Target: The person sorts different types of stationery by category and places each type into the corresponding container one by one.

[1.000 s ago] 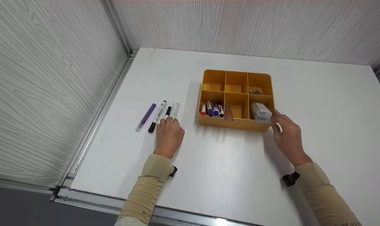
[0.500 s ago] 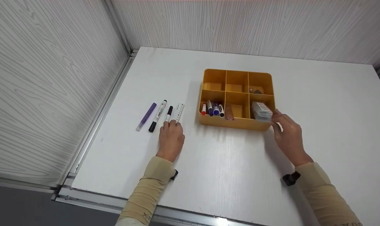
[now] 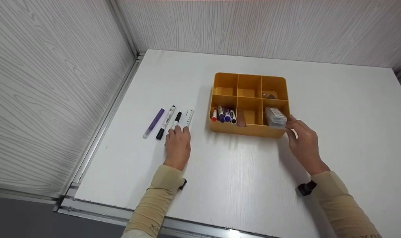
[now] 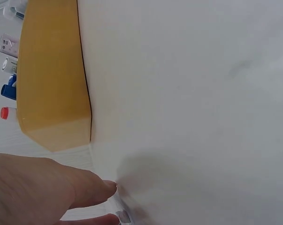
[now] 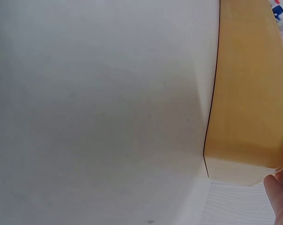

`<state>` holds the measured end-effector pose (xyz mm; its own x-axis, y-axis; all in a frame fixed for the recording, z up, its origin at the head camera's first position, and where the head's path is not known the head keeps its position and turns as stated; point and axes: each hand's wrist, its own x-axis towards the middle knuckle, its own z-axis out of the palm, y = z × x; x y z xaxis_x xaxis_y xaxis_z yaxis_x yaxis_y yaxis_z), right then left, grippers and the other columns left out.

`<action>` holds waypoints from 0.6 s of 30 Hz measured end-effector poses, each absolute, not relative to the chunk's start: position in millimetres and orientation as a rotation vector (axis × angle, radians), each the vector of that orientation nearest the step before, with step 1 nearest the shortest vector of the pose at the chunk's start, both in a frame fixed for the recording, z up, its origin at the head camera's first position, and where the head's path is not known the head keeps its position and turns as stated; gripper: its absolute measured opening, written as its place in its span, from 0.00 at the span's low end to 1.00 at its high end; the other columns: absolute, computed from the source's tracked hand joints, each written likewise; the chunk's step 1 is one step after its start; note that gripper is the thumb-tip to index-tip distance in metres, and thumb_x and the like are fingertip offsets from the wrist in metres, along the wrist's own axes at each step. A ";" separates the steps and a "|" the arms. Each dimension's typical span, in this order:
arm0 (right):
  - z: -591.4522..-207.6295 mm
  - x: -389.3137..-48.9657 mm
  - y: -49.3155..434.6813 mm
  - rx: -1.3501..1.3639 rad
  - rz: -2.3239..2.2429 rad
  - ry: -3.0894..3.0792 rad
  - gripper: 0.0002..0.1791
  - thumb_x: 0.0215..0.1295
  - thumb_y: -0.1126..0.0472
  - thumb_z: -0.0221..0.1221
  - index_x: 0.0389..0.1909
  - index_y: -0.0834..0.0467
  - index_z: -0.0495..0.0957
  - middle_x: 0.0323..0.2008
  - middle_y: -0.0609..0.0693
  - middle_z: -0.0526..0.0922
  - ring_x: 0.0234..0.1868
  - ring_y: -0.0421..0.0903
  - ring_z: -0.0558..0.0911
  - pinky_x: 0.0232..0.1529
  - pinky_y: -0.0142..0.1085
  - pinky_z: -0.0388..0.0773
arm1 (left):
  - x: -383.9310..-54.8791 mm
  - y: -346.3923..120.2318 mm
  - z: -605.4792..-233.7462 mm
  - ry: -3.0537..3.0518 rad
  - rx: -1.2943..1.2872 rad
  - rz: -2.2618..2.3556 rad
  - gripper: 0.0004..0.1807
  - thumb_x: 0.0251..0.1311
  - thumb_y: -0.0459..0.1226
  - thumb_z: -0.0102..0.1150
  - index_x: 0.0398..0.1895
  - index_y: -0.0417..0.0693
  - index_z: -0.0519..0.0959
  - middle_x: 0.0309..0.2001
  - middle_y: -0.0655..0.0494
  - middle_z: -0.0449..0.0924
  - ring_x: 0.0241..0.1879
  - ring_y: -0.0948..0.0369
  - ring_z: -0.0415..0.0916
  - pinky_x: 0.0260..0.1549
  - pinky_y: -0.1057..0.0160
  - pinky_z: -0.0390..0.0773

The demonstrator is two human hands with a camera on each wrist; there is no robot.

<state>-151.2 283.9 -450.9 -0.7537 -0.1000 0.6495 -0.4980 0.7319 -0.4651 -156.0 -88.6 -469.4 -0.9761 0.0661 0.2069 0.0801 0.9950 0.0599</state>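
My left hand point(image 3: 178, 145) lies over the near ends of a black-capped marker point(image 3: 177, 117) and a clear ruler point(image 3: 188, 116). In the left wrist view, its fingertips touch something clear at the bottom edge; whether they pinch it is hidden. A white marker with black ends point(image 3: 166, 121) and a purple pen point(image 3: 154, 123) lie to the left. At the near right corner of the yellow divided tray point(image 3: 246, 130), my right hand point(image 3: 303, 142) grips the wall between thumb and fingers, as the right wrist view also shows at the tray's edge point(image 5: 247, 117).
Several markers point(image 3: 227, 115) lean in the tray's near left compartment, beside a brownish clear piece point(image 3: 241, 118). A clear plastic box point(image 3: 276, 117) fills the near right one. Small dark pieces point(image 3: 270, 96) lie behind it. Panels point(image 3: 61, 82) stand left and behind.
The ruler shifted right with my left hand, then slightly back left. The black-capped marker now leans a little differently. My right hand and the tray stay nearly still.
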 end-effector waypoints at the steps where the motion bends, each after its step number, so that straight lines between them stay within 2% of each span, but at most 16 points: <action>1: -451.1 -151.1 284.1 0.449 0.849 -2.330 0.07 0.56 0.80 0.63 0.32 0.68 0.80 0.39 0.60 0.85 0.57 0.58 0.83 0.60 0.16 0.67 | -156.0 -88.5 -469.3 -2.938 -0.099 -0.088 0.12 0.66 0.30 0.57 0.51 0.37 0.78 0.45 0.38 0.79 0.43 0.44 0.78 0.39 0.50 0.81; 7: -452.0 -151.7 284.9 0.449 0.838 -2.348 0.07 0.56 0.81 0.63 0.32 0.68 0.79 0.39 0.62 0.84 0.57 0.59 0.82 0.59 0.15 0.65 | -156.6 -86.6 -468.7 -2.976 -0.084 -0.092 0.15 0.64 0.29 0.59 0.54 0.38 0.76 0.45 0.35 0.78 0.43 0.42 0.78 0.38 0.50 0.82; 11: -452.2 -152.0 286.7 0.444 0.819 -2.375 0.07 0.57 0.80 0.62 0.33 0.68 0.79 0.40 0.62 0.84 0.58 0.57 0.82 0.60 0.15 0.65 | -157.7 -85.4 -467.9 -2.950 -0.096 -0.136 0.13 0.63 0.29 0.60 0.51 0.36 0.76 0.43 0.35 0.78 0.40 0.42 0.78 0.35 0.51 0.83; 18: -452.6 -152.8 286.3 0.443 0.839 -2.352 0.07 0.57 0.80 0.63 0.32 0.67 0.80 0.40 0.60 0.85 0.58 0.57 0.82 0.60 0.17 0.68 | -161.9 -85.7 -468.0 -2.928 -0.080 -0.165 0.17 0.58 0.34 0.67 0.47 0.35 0.75 0.41 0.36 0.79 0.37 0.43 0.79 0.33 0.52 0.83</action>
<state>-152.8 286.3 -452.6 -0.7665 -0.1067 0.6333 -0.4836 0.7447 -0.4599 -161.9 -85.7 -468.0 -0.9770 0.0425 0.2090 0.0657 0.9923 0.1051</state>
